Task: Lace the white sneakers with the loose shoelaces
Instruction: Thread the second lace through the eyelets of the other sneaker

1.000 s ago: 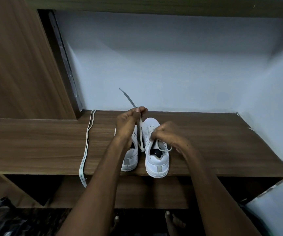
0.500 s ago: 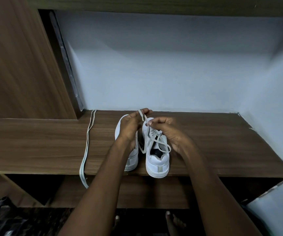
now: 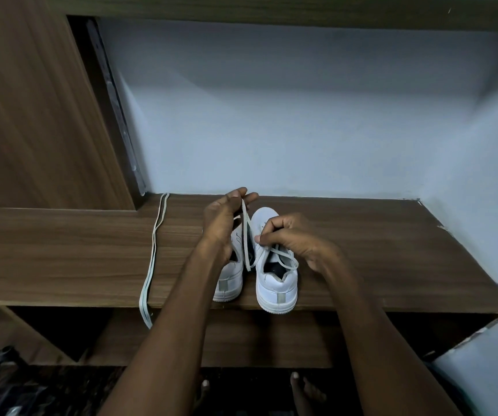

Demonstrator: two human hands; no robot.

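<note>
A long brown wood-grain bench (image 3: 361, 259) runs across the alcove, and near its front edge stand two white low-top sneakers, toes pointing away. The right white sneaker (image 3: 276, 283) is the one being worked on; the left white sneaker (image 3: 228, 280) sits just beside it, partly hidden behind the left forearm and showing no lace that I can make out. Well to the left, a spare pale flat shoelace (image 3: 153, 259) lies doubled along the bench, its loop hanging over the front edge.

The left hand (image 3: 222, 223) is raised over the toes, its grip pinching one end of the pale flat lace being threaded (image 3: 246, 235), which runs down between the two shoes. The right hand (image 3: 292, 238) has its grip pinched on the other part of that lace at the eyelets, with a loop lying across the shoe's opening.

The step in hand looks like drawing the lace through an eyelet row of the right sneaker. To do it well, keep the lace flat rather than twisted, feed the tip squarely into the hole, take up slack evenly on both sides, and steady the shoe so it does not slide off the near edge. Which eyelet is being threaded is too small to tell.
</note>
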